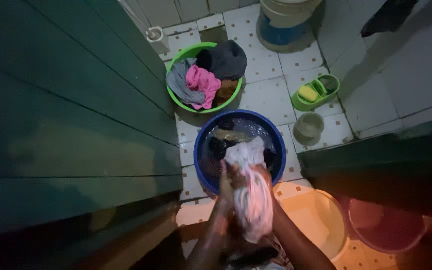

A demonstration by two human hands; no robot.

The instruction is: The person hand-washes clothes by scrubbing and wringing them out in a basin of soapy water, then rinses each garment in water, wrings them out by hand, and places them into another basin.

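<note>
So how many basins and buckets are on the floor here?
5: green basin of clothes, blue basin at the hands, yellow basin, red bucket, pale bucket at top. More may be hidden.

Both hands, left (226, 182) and right (265, 176), close together, fingers clenched, forearms angled forward and down.

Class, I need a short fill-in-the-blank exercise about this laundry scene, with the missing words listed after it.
1. Both hands grip a pale cloth over the ____ basin.
2. The pink garment lies in the ____ basin.
3. The small green dish holds a ____ bar of soap.

Missing words: blue; green; yellow
</note>
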